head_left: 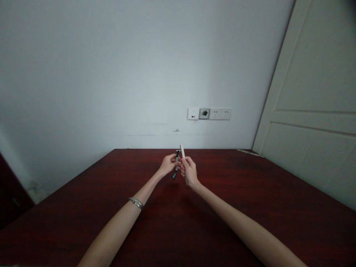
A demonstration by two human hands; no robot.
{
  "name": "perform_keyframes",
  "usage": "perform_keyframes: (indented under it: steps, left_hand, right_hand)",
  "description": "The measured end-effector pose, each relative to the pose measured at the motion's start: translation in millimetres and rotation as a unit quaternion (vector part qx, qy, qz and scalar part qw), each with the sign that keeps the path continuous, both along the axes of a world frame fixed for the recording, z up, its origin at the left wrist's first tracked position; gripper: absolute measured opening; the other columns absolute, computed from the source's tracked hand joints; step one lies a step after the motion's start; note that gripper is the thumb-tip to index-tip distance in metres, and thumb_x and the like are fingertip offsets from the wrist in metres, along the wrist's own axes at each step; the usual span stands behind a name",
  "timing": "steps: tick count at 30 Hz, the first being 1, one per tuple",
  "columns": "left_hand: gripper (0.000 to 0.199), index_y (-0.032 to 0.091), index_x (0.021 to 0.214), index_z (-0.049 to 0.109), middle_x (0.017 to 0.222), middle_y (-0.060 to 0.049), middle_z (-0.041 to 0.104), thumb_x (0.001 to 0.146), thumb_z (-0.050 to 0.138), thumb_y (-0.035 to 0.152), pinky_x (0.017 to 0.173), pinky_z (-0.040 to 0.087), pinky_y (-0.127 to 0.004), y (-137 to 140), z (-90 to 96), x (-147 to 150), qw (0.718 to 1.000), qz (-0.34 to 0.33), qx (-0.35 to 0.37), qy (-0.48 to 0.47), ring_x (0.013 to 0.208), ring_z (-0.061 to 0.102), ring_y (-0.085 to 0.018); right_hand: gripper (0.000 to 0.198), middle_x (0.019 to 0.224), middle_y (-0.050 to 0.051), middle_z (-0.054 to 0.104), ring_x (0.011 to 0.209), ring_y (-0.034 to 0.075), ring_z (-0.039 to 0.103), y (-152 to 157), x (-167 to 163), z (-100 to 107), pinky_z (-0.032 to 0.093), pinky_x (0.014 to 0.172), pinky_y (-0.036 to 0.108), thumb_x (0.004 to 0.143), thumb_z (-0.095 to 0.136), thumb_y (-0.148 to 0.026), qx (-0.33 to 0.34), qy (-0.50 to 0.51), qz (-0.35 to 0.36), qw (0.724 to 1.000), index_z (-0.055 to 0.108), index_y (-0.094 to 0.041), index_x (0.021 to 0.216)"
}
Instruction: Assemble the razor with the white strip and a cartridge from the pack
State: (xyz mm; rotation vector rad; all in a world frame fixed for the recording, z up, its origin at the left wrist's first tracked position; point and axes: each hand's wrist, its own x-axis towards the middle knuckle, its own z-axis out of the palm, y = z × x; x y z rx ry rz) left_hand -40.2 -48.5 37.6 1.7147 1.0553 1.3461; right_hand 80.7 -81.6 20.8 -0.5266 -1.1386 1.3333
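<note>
My left hand (167,164) is closed around a razor (177,158) with a small crosswise head at the top. Its handle is dark and grey, ending in a teal tip below the fingers. Close beside it, my right hand (190,171) grips a slim white stick (182,151) whose upper part points up and slightly left. The exact kind of this white thing does not show. Both hands are near each other above the far middle of the dark red table (133,167). I cannot tell whether the razor and the stick touch.
A pale wall (155,74) rises behind the table, with a row of sockets (219,114) on it. At the right stands a light panelled door (311,92). A thin flat strip (249,152) lies at the table's far right edge.
</note>
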Motion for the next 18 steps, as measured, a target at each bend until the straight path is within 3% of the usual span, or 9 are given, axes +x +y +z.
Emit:
perform_keyframes:
  steps: [5, 11, 18]
  left_hand:
    - [0.019, 0.011, 0.080, 0.055, 0.064, -0.001, 0.062, 0.063, 0.064, 0.011, 0.053, 0.048, -0.024, 2.2, -3.0, -0.1, 1.000, 0.012, -0.011, -0.012, 0.052, 0.061, -0.013]
    - [0.021, 0.011, 0.079, 0.055, 0.066, -0.001, 0.062, 0.062, 0.067, 0.014, 0.056, 0.049, -0.024, 7.1, -11.1, -1.2, 1.000, -0.018, -0.001, -0.020, 0.054, 0.062, -0.012]
    - [0.023, 0.012, 0.082, 0.053, 0.061, -0.001, 0.062, 0.064, 0.067, 0.016, 0.053, 0.050, -0.026, 7.8, -14.0, -2.0, 0.999, -0.032, -0.016, -0.033, 0.052, 0.062, -0.014]
  right_hand:
    - [0.033, 0.042, -0.012, 0.028, 0.031, 0.002, 0.019, -1.0, 2.8, -3.3, 0.013, 0.029, 0.013, 0.072, 0.058, -0.050, -0.014, -0.020, 0.021, 0.999, 0.042, -0.020, 0.072]
    - [0.036, 0.042, -0.012, 0.030, 0.031, 0.001, 0.019, -2.5, 4.7, 3.9, 0.012, 0.029, 0.012, 0.069, 0.060, -0.051, -0.029, 0.011, 0.010, 0.999, 0.041, -0.020, 0.070]
    - [0.035, 0.043, -0.012, 0.029, 0.032, 0.001, 0.020, -6.5, 9.8, -6.2, 0.013, 0.029, 0.012, 0.071, 0.059, -0.050, -0.031, -0.006, 0.014, 0.999, 0.043, -0.020, 0.071]
